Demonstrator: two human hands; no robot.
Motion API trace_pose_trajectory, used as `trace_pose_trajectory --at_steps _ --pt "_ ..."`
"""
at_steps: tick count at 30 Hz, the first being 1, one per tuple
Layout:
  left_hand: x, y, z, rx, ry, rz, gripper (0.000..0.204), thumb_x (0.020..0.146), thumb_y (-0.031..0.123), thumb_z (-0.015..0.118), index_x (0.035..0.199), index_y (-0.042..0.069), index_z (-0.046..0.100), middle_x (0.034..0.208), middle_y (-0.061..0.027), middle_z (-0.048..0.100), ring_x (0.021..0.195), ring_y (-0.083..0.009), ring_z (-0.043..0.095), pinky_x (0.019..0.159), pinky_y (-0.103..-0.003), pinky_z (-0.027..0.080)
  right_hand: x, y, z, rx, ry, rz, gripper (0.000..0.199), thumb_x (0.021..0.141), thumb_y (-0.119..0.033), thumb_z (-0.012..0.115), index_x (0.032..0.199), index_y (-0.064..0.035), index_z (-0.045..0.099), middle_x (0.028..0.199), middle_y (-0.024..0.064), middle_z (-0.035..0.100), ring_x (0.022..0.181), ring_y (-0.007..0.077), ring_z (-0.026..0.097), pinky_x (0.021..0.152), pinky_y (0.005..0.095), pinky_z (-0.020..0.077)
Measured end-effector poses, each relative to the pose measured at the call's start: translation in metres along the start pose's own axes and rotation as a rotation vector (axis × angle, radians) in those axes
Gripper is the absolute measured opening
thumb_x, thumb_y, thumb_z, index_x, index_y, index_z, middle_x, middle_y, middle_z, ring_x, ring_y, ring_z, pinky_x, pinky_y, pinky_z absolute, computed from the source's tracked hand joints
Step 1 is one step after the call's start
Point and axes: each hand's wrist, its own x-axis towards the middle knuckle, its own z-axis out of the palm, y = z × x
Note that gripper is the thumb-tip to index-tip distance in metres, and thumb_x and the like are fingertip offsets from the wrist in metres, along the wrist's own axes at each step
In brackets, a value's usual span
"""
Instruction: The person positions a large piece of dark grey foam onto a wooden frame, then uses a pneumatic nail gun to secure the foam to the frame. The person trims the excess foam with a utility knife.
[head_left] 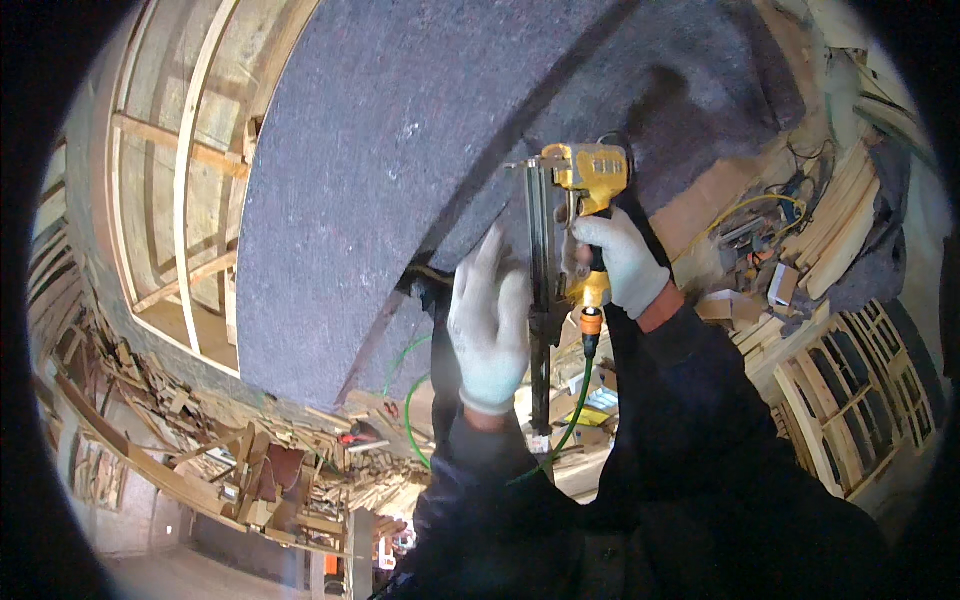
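My right hand, in a white glove, is closed round the grip of a yellow and black pneumatic staple gun. Its long dark magazine runs down toward me, and an orange coupling joins it to a green air hose. Beside the magazine, my gloved left hand has its fingers stretched out and holds nothing; whether it touches the metal I cannot tell. Beyond both hands spreads a large sheet of grey felt-like fabric, with a dark shadow across it and folds at its far right.
A curved, slatted wooden frame stands at the left. Wood offcuts litter the lower left. To the right lie a yellow cable, tools, small boxes and long boards. Another slatted frame sits at the lower right.
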Motion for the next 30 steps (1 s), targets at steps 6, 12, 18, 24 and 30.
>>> trace_pose_trajectory --at_steps 6,12,18,24,30 --pt "-0.046 -0.020 0.015 -0.455 -0.194 -0.414 0.044 0.108 0.022 0.048 0.140 -0.006 0.058 0.130 -0.0111 0.065 0.116 -0.0185 0.060 0.105 -0.033 0.044 0.010 -0.029 -0.027 0.107 0.176 -0.097 0.010 0.095 -0.015 0.062 0.099 -0.0057 0.062 0.070 0.0003 0.056 0.060 0.0102 0.053 0.055 0.0277 0.0460" --pt "-0.052 -0.023 0.056 -0.763 -0.160 -0.464 0.049 0.110 0.030 0.045 0.138 -0.008 0.059 0.123 -0.0139 0.070 0.113 -0.0203 0.064 0.103 -0.033 0.046 0.008 -0.055 -0.064 0.169 0.184 -0.137 0.009 0.095 -0.013 0.063 0.101 -0.0069 0.061 0.071 -0.0017 0.055 0.060 0.0082 0.052 0.055 0.0272 0.0458" --pt "-0.029 0.004 0.099 -0.113 -0.023 -0.096 0.060 0.108 0.044 0.047 0.139 -0.006 0.058 0.117 -0.0099 0.071 0.100 -0.0202 0.068 0.083 -0.031 0.052 0.006 -0.071 -0.083 0.225 0.248 -0.146 0.009 0.094 -0.016 0.065 0.096 -0.0083 0.062 0.070 -0.0026 0.056 0.059 0.0077 0.055 0.052 0.0268 0.0454" --pt "0.044 0.004 0.163 -0.694 -0.006 -0.428 0.058 0.110 0.044 0.044 0.142 -0.004 0.056 0.127 -0.0140 0.068 0.110 -0.0230 0.066 0.096 -0.035 0.052 -0.022 -0.059 -0.104 0.237 0.254 0.038 0.013 0.095 -0.020 0.062 0.088 -0.0093 0.062 0.068 -0.0014 0.053 0.061 0.0119 0.054 0.057 0.0294 0.0439" --pt "0.182 -0.028 0.234 0.376 0.096 0.441 0.048 0.102 0.024 0.061 0.143 0.001 0.055 0.141 -0.0239 0.059 0.126 -0.0396 0.059 0.109 -0.048 0.045 0.027 -0.148 -0.179 0.267 0.172 -0.129 0.024 0.095 -0.015 0.062 0.117 -0.0054 0.064 0.070 -0.0008 0.055 0.058 0.0113 0.053 0.054 0.0301 0.0472"
